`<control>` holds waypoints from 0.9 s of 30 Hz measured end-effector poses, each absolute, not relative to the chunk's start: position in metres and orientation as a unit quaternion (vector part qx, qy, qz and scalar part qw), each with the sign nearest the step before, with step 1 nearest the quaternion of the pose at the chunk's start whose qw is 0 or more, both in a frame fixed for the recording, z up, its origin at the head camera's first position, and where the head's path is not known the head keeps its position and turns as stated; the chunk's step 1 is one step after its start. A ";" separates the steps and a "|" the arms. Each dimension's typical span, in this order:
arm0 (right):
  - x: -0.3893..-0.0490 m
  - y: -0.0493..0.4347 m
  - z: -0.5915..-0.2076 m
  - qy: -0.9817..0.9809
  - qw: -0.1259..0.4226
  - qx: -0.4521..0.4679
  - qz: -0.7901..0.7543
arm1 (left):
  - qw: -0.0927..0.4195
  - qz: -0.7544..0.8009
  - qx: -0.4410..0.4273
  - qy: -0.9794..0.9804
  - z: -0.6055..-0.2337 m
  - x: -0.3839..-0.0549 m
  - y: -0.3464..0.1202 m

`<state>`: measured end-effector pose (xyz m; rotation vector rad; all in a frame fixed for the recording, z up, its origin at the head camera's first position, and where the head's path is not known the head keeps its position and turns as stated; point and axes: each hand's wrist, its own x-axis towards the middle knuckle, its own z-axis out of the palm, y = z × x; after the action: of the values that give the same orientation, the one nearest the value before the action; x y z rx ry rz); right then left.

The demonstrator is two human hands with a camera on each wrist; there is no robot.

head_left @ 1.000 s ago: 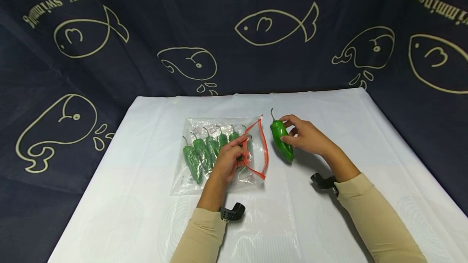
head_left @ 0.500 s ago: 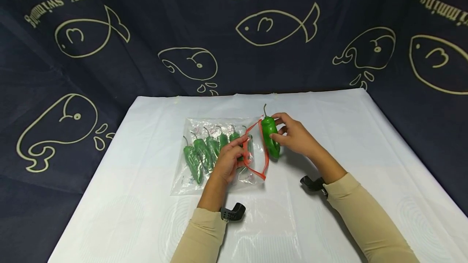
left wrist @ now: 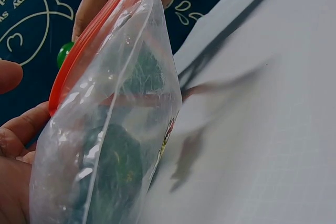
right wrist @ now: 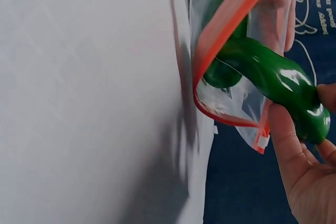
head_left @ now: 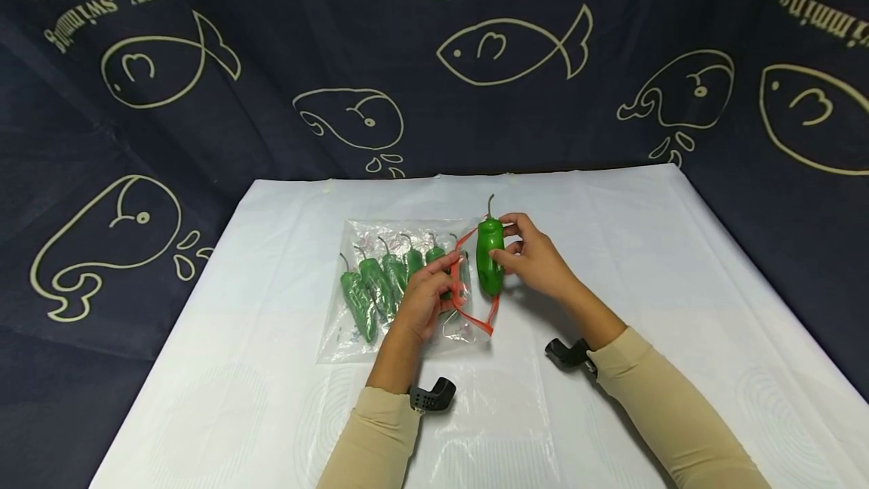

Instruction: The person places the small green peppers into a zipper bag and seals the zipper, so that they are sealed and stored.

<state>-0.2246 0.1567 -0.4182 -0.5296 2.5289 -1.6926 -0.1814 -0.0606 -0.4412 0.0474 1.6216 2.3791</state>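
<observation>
A clear zip bag (head_left: 333,337) with a red closure strip lies on the table, and its mouth gapes to the right. Inside are several green peppers (head_left: 358,306), side by side with stems pointing away. My left hand (head_left: 424,296) lies across the bag's right part and holds the upper lip raised at the red strip. My right hand (head_left: 539,259) pinches a glossy green pepper (head_left: 489,259) between thumb and fingers at the bag's mouth. In the right wrist view one end of this pepper (right wrist: 278,77) overlaps the red-rimmed opening, and a white slider (right wrist: 263,141) shows at the strip's corner.
The table (head_left: 224,368) has a white cover with a far edge behind the bag. A dark blue curtain (head_left: 421,44) with fish and whale outlines hangs around it. Black wrist cameras (head_left: 431,396) sit on both wrists.
My right hand has carried the pepper leftward from beside the bag to over its mouth and turned it more upright in the head view. The left hand and bag have stayed put.
</observation>
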 end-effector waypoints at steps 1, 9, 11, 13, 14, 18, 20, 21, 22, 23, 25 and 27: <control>-0.224 0.156 -0.419 0.816 0.031 -0.167 -0.552 | 0.131 0.819 0.016 0.559 -0.441 -0.181 -0.061; -0.221 0.153 -0.424 0.810 0.086 -0.129 -0.566 | 0.134 0.816 0.020 0.563 -0.440 -0.181 -0.061; -0.220 0.152 -0.425 0.810 0.095 -0.126 -0.564 | 0.133 0.815 0.021 0.563 -0.440 -0.181 -0.061; -0.219 0.151 -0.427 0.811 0.102 -0.123 -0.562 | 0.133 0.814 0.024 0.564 -0.440 -0.181 -0.061; -0.219 0.151 -0.427 0.811 0.106 -0.122 -0.562 | 0.133 0.814 0.025 0.565 -0.440 -0.181 -0.061; -0.218 0.149 -0.428 0.807 0.120 -0.120 -0.566 | 0.132 0.814 0.029 0.565 -0.441 -0.181 -0.061; -0.217 0.147 -0.428 0.804 0.129 -0.124 -0.567 | 0.131 0.814 0.031 0.566 -0.441 -0.181 -0.061; -0.217 0.147 -0.428 0.803 0.133 -0.125 -0.568 | 0.131 0.813 0.033 0.566 -0.442 -0.181 -0.061; -0.216 0.146 -0.428 0.802 0.137 -0.127 -0.568 | 0.130 0.812 0.034 0.567 -0.442 -0.181 -0.061; -0.216 0.145 -0.428 0.801 0.142 -0.129 -0.567 | 0.130 0.812 0.036 0.568 -0.442 -0.181 -0.061; -0.215 0.144 -0.429 0.801 0.148 -0.132 -0.565 | 0.129 0.811 0.038 0.569 -0.442 -0.181 -0.061; -0.214 0.143 -0.429 0.807 0.149 -0.134 -0.555 | 0.130 0.811 0.039 0.570 -0.441 -0.180 -0.060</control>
<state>-0.2140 0.1429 -0.4290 -0.3840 2.3202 -1.5957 -0.1804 -0.0605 -0.4415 0.1140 1.6558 2.3559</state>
